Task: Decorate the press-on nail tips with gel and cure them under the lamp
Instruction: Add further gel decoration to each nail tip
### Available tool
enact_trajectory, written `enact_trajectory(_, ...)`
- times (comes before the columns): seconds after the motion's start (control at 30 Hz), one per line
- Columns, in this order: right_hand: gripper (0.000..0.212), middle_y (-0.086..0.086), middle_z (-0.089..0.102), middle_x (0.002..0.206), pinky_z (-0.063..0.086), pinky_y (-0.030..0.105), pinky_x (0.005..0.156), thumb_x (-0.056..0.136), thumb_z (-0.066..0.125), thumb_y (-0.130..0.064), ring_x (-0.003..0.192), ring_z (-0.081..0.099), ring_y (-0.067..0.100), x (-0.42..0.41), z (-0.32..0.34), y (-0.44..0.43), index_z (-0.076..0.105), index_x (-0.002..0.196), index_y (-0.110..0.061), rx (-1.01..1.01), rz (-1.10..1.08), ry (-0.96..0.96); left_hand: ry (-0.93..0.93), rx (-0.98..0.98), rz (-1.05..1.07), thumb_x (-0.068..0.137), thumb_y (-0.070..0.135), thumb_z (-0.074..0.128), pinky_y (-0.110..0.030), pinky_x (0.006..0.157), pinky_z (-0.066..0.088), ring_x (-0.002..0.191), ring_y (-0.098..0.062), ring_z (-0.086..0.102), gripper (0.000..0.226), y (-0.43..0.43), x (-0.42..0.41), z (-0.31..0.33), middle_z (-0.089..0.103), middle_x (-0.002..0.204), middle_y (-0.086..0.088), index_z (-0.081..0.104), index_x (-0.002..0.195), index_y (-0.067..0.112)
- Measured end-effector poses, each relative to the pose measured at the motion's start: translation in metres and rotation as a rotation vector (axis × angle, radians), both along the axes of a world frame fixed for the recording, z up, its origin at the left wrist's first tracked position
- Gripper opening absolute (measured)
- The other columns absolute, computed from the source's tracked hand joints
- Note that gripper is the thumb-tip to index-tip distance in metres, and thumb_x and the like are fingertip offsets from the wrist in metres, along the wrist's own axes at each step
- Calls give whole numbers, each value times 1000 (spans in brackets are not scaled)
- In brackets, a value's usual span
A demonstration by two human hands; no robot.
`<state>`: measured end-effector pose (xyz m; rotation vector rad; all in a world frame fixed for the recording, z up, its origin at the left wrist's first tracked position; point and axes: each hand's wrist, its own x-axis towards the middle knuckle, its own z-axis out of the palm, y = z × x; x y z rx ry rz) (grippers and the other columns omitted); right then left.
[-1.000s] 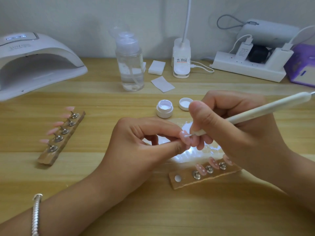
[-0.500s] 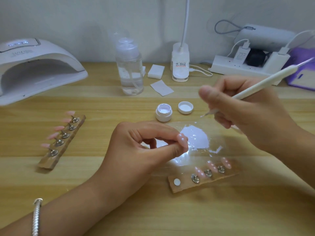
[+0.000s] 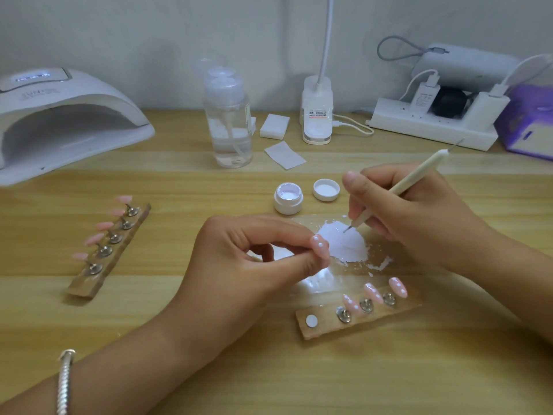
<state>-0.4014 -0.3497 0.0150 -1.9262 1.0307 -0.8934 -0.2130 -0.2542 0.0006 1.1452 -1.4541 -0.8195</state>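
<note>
My left hand (image 3: 239, 265) pinches a pink nail tip (image 3: 319, 246) with two white dots on it, held above the table. My right hand (image 3: 404, 217) grips a white dotting pen (image 3: 401, 187); its metal point touches the white gel puddle (image 3: 344, 242) on a clear sheet. An open white gel jar (image 3: 288, 199) and its lid (image 3: 326, 189) stand just behind. Three dotted pink tips (image 3: 372, 293) sit on the near wooden holder (image 3: 323, 324), which has one bare magnet. Several plain pink tips (image 3: 101, 229) stand on the left holder (image 3: 110, 259). The curing lamp (image 3: 59, 121) is far left.
A clear pump bottle (image 3: 229, 121), white wipe pads (image 3: 274, 126) and a desk-lamp base (image 3: 316, 115) line the back. A power strip (image 3: 431, 124) with chargers and a purple box (image 3: 529, 127) stand at the back right. My left wrist wears a silver bracelet (image 3: 64, 381).
My right hand lifted the pen off the held nail tip, swung it up and right, then brought its point down into the gel puddle. My left hand kept the tip nearly still.
</note>
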Motion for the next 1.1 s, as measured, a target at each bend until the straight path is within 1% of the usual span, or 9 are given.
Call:
enact_trajectory(0.07,46,-11,47,42,31,8,43,97,56,-38,38,41,2,-1,-1,-1,64,59,-13,-14,-6,5,-3,0,1,73,17,81,-23,58,44,73,-13,69,7,0,0,0,76,76,8,79,71,23)
enact_trajectory(0.2,45,1,48,46,32,13,44,94,57,-43,42,42,6,-1,-8,-1,66,61,-14,-37,-11,106,-4,-3,3,73,17,81,-21,59,44,73,-11,69,6,0,0,0,76,76,9,79,71,22)
enact_trajectory(0.3,45,-6,46,43,31,11,43,99,55,-34,40,40,5,0,0,1,65,61,-13,-49,-9,-49,-1,-5,1,72,16,81,-26,57,43,71,-10,68,8,0,0,0,76,76,8,79,71,23)
enact_trajectory(0.43,46,10,56,51,41,22,44,104,48,-33,43,55,23,3,14,8,67,68,-13,-77,68,-321,-6,-2,1,73,16,81,-28,57,43,71,-10,68,8,-1,-1,0,76,76,7,79,71,23)
enact_trajectory(0.5,37,7,58,52,43,26,44,99,54,-32,44,57,24,7,16,16,68,67,-17,-63,109,-383,-11,-3,-4,73,15,81,-26,57,44,71,-11,68,9,-1,0,0,76,76,6,78,70,23)
enact_trajectory(0.63,28,-2,51,45,40,25,40,88,67,-27,35,50,20,12,13,33,65,61,-19,-7,153,-465,-7,-7,-18,72,13,81,-23,59,44,72,-11,68,10,-1,0,0,76,76,6,79,70,22)
enact_trajectory(0.83,30,-3,54,44,44,21,42,89,63,-23,39,58,22,18,10,41,61,60,-14,35,194,-479,-5,-4,-37,73,12,81,-19,60,42,73,-14,69,4,-1,0,0,77,78,5,80,74,16)
enact_trajectory(0.97,33,2,60,47,45,22,45,91,61,-22,40,58,20,20,9,42,58,60,-10,30,198,-463,13,-12,-59,74,12,81,-27,57,40,72,-14,69,5,0,-1,1,77,77,6,79,73,16)
enact_trajectory(1.1,37,2,60,48,45,20,45,92,64,-21,41,59,23,20,9,42,58,59,-6,29,193,-450,14,-20,-67,75,15,80,-28,57,39,70,-9,67,4,0,-1,1,77,77,8,79,73,18)
